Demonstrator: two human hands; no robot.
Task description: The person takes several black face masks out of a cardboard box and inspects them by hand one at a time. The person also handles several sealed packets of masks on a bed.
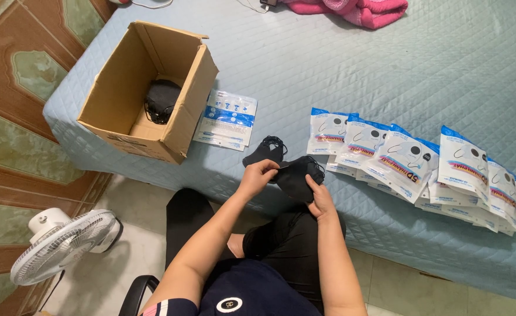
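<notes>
Hands: left (pixel 257 175), right (pixel 320 199), both gripping black masks (pixel 293 175) over bed (pixel 387 70).

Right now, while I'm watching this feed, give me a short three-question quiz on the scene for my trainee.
1. True or false: both hands grip the black masks at the bed's edge.
2. What lies inside the cardboard box? A) black masks B) a pink towel C) sealed packets
3. Which side of the hands is the row of mask packets on?

Key:
1. True: left hand and right hand both hold them.
2. A, a dark pile.
3. The person's right.
</notes>
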